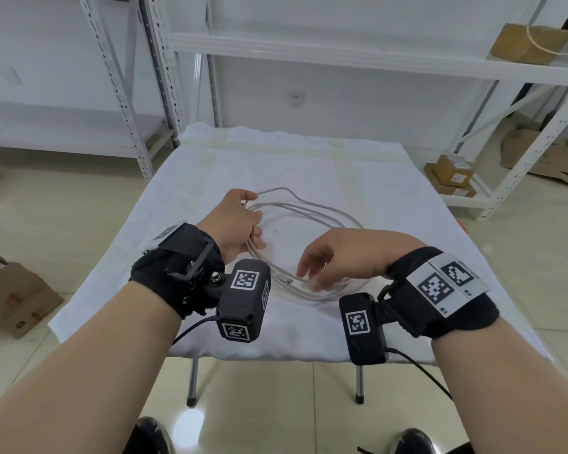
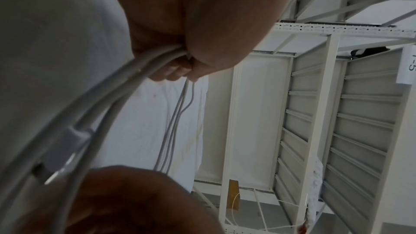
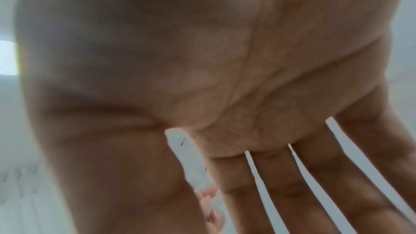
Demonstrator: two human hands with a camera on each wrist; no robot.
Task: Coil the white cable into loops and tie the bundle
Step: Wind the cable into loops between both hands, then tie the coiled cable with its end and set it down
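Note:
The white cable (image 1: 312,213) lies in several loops on the cloth-covered table (image 1: 391,191). My left hand (image 1: 240,221) grips the left side of the loops, its fingers curled round the bunched strands (image 2: 144,65). A cable plug (image 1: 289,281) rests on the cloth near the front of the coil. My right hand (image 1: 322,263) hovers over the front right of the coil, fingers spread and straight (image 3: 281,184), holding nothing; its fingertips are blurred just above the strands.
White metal shelving (image 1: 341,54) stands behind the table, with cardboard boxes (image 1: 453,172) on its lower right shelf and one (image 1: 528,40) higher up. A flattened box (image 1: 14,296) lies on the floor at left. My shoes (image 1: 151,437) show below the table's front edge.

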